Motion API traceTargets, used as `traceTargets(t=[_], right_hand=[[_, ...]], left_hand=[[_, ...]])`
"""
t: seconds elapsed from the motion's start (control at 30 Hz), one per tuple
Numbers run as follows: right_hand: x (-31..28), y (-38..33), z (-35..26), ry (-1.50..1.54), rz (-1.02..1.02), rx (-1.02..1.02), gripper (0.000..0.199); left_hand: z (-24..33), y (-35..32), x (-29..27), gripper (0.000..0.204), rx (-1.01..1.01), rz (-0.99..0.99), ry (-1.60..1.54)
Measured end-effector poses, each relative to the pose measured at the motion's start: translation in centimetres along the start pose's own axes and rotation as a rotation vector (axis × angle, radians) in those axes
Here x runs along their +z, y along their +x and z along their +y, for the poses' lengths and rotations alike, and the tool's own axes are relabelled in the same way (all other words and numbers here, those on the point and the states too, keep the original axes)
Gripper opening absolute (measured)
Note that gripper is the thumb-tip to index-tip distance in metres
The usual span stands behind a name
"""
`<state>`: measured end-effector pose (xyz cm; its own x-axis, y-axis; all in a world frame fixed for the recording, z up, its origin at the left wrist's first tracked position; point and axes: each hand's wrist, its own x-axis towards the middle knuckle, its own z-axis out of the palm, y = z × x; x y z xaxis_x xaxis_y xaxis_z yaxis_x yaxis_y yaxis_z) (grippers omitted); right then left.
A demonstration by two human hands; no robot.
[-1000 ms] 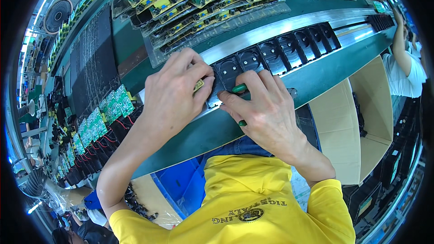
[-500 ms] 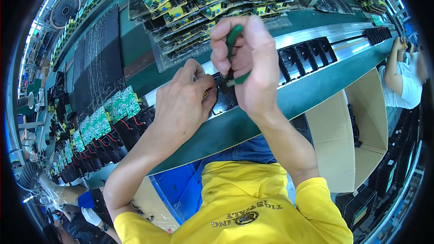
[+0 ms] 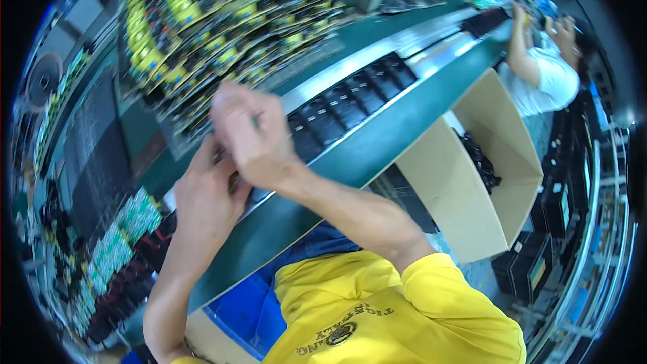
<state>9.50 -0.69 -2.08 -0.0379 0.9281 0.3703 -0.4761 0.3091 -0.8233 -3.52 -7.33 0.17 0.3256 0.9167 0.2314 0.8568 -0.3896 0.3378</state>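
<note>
My right hand point(image 3: 253, 138), blurred by motion, is closed in a fist. A sliver of the green handle of the pliers point(image 3: 256, 122) shows between its fingers; their jaws are hidden. Against it, my left hand point(image 3: 210, 192) has curled fingers, and what they pinch is hidden behind my right hand. Both hands are over the metal rail at the near side of the bench. Right of them, a row of black plastic casings point(image 3: 357, 99) sits along this rail, several side by side.
Stacked trays of yellow-and-black circuit boards point(image 3: 236, 10) stand behind my hands. Green circuit boards with red wires point(image 3: 125, 229) line the left. An open cardboard box point(image 3: 448, 182) holds black parts at the right. Beyond it, a person in a light shirt point(image 3: 546, 77) works.
My view has swung, so the bench and box appear shifted left. My right hand has turned over and come against my left; the pliers, plainly visible before, are now mostly hidden.
</note>
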Motion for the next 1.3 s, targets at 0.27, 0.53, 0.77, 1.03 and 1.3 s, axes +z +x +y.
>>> traceTargets(t=[0.27,0.53,0.77,1.03,1.3], right_hand=[[-1.6,-4.4,-9.6,-0.715,-0.302,-0.147,0.013],[-5.8,-8.2,-5.7,-1.565,-0.521,-0.471,0.021],[-4.2,-8.1,-11.9,-1.208,-0.371,-0.562,0.011],[-1.7,-8.1,-18.1,-0.732,-0.03,-1.034,0.034],[-13.4,-4.3,-17.2,-1.475,0.058,-0.415,0.017]], left_hand=[[-1.1,0.5,-1.7,0.031,-0.14,-0.186,-0.396],[-2.4,6.2,-5.9,0.048,0.018,-0.338,0.04],[-0.5,2.1,-1.2,0.054,0.152,0.08,0.146],[-2.7,-5.5,-3.0,0.044,0.147,-0.047,0.344],[-4.5,-9.5,-5.5,0.036,0.046,-0.055,0.363]])
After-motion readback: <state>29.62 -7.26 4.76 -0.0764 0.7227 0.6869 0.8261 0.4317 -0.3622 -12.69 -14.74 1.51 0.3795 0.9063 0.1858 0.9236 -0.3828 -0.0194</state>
